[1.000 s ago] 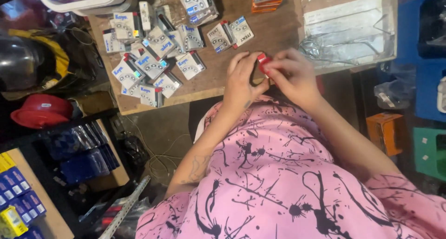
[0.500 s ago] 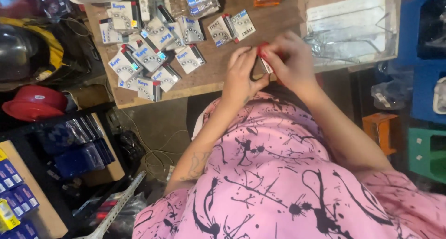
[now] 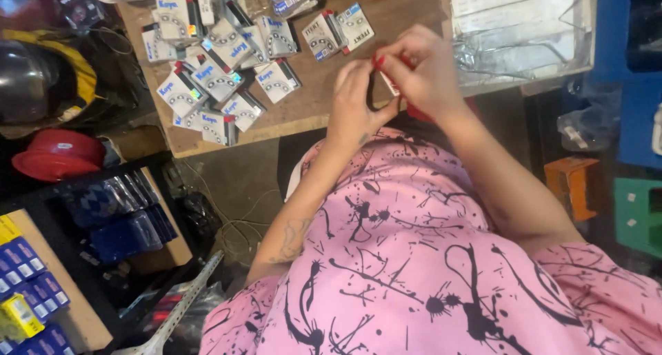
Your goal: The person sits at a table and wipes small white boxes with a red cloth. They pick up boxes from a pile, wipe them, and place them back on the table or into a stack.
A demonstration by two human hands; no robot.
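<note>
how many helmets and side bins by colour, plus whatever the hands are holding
red hard hat: 1
black and yellow helmet: 1
orange bin: 1
green bin: 1
small box, held between left hand and right hand: 1
total: 5

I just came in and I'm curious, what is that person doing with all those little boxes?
A person in a pink splattered shirt holds one small box in both hands, left hand and right hand, at the edge of a wooden table. A pile of similar small boxes lies on the table to their left.
</note>
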